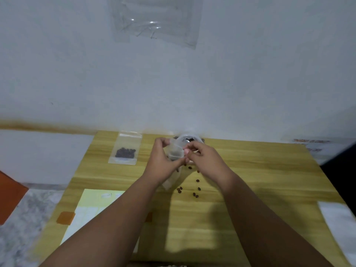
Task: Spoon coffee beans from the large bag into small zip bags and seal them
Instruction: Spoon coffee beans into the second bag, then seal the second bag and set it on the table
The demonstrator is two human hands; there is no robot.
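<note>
My left hand (163,160) and my right hand (202,157) both pinch a small clear zip bag (175,151) held above the middle of the wooden table (250,180). Right behind the hands stands the large bag (189,138), its rolled white rim and dark inside partly hidden. A filled small zip bag (126,149) with dark coffee beans lies flat at the back left. Several loose coffee beans (192,187) are scattered on the table under my hands. I see no spoon.
A pale yellow sheet (92,209) with orange tape lies at the front left of the table. White paper (339,224) sits at the right edge. A clear plastic sheet (156,20) hangs on the white wall behind.
</note>
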